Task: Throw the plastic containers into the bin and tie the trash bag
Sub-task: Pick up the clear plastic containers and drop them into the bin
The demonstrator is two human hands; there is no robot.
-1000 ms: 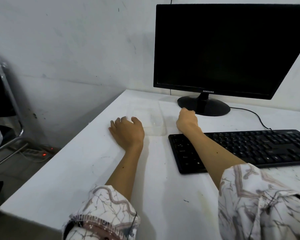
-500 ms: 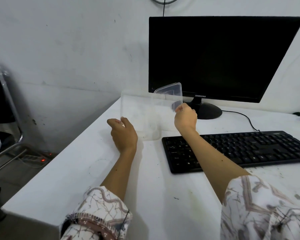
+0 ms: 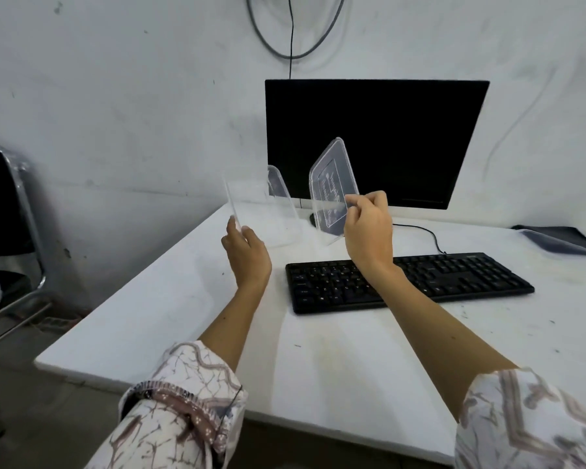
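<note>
Above the white counter (image 3: pixel 183 299), before the monitor (image 3: pixel 376 137), the left hand (image 3: pixel 246 255) grips a clear container (image 3: pixel 268 211); the right hand (image 3: pixel 369 231) pinches its lid (image 3: pixel 332 187).

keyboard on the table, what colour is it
Black, keys and frame alike; the keyboard shows plainly in the head view, the only one.

Even, soft daylight-like light, moderately bright. Faint shadows of both forearms fall on the white counter (image 3: pixel 170 299). Dark monitor (image 3: pixel 376 140) screen shows no glare. Wide-angle bending at frame edges; chair (image 3: pixel 11 231) at far left soft, sleeves at bottom slightly blurred. Clear plastic hard to resolve.
</note>
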